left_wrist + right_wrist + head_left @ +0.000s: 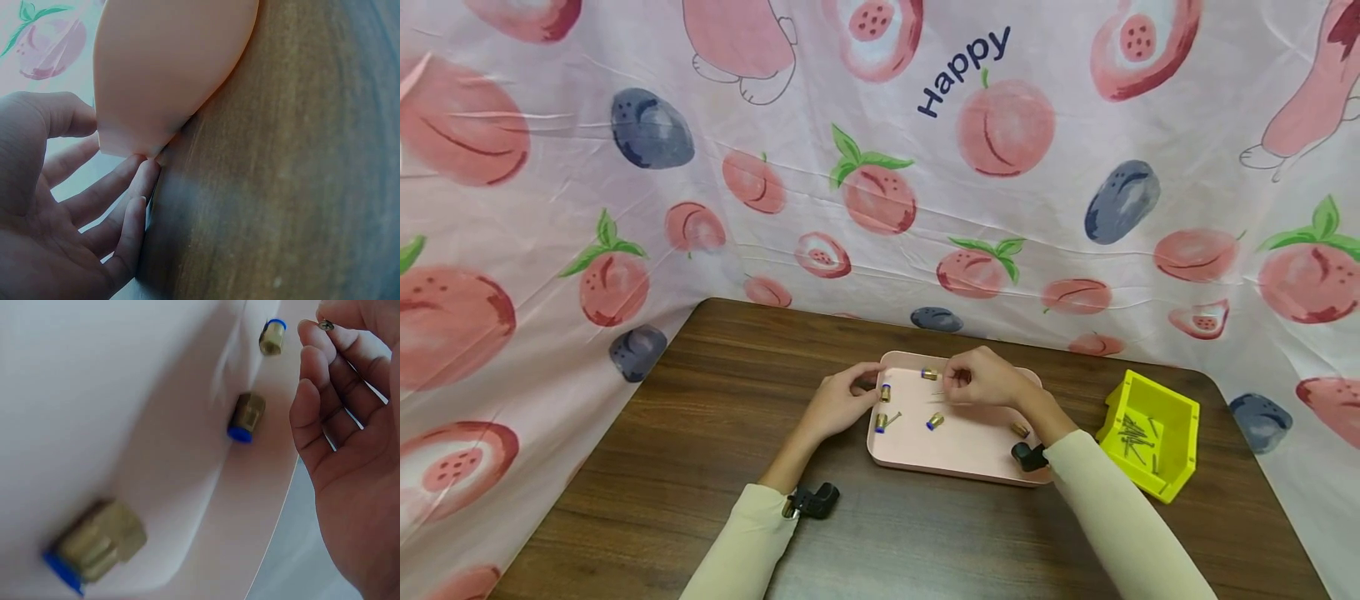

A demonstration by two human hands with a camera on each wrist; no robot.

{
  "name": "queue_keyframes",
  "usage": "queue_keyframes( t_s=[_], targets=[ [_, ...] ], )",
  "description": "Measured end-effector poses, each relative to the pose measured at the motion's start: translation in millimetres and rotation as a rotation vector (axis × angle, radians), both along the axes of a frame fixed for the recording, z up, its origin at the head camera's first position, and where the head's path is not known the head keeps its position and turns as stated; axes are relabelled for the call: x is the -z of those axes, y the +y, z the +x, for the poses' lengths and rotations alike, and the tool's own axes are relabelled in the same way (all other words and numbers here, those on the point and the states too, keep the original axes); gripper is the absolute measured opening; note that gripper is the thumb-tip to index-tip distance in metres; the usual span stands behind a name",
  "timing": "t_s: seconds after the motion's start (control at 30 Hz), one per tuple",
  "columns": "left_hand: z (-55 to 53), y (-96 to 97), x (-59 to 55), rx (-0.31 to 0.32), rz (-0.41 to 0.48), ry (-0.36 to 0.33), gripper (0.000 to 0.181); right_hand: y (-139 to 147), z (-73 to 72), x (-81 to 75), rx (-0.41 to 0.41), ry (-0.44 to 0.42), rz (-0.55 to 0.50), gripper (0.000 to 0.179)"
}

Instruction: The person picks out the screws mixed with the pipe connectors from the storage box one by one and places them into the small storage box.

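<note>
My right hand (pixel 983 377) is above the pink tray (pixel 955 458) and pinches a small screw (pixel 326 325) between thumb and fingertip; its cross-slotted head shows in the right wrist view. At the tray's left edge, my left hand (pixel 844 400) holds the wall, thumb at the rim and fingers against the outside. Several brass fittings with blue ends lie in the tray, among them one fitting (pixel 935 421) near the middle and one fitting (pixel 928 374) at the back. Beside the front-left fitting (pixel 881 423) is another screw (pixel 893 417); whether it sits inside the fitting, I cannot tell.
A yellow bin (pixel 1186 442) with several loose screws (pixel 1135 435) stands on the wooden table (pixel 760 367) to the right of the tray. A fruit-patterned cloth (pixel 880 275) hangs behind the table and at its sides. My right forearm passes over the tray's right side.
</note>
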State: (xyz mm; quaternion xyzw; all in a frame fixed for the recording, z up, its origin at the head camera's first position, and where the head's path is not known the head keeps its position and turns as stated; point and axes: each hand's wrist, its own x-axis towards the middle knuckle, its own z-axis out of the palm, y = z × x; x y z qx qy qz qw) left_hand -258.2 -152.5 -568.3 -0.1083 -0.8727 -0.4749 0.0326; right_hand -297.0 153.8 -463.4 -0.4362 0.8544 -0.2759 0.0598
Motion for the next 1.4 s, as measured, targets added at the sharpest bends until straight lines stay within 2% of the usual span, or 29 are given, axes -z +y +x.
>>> queue_keyframes(
  t_s=[0.23, 0.47, 0.7, 0.87, 1.2, 1.4],
  targets=[
    [-0.8, -0.1, 3.2, -0.002, 0.003, 0.019, 0.044, 18.2, 2.0, -4.2, 0.049, -0.011, 0.009, 0.012],
    [0.7, 1.0, -0.3, -0.012, 0.003, 0.000, 0.043, 37.5, 3.5, -4.4, 0.069, -0.004, -0.023, 0.010],
    [3.6, 0.7, -4.1, 0.006, 0.006, 0.022, 0.045, 57.2, 6.0, -10.3, 0.106, -0.007, -0.005, 0.011],
    [3.8, 0.5, -2.4, 0.007, 0.002, 0.021, 0.045, 72.0, 9.0, -15.5, 0.139, -0.017, -0.001, 0.012],
    [0.3, -0.2, 1.5, -0.005, -0.004, 0.026, 0.042, 103.2, 16.8, -20.5, 0.199, 0.026, -0.005, 0.015],
    [-0.3, -0.2, 2.4, -0.008, -0.009, 0.031, 0.042, 122.1, 22.9, -24.8, 0.241, 0.025, -0.001, 0.010]
  ],
)
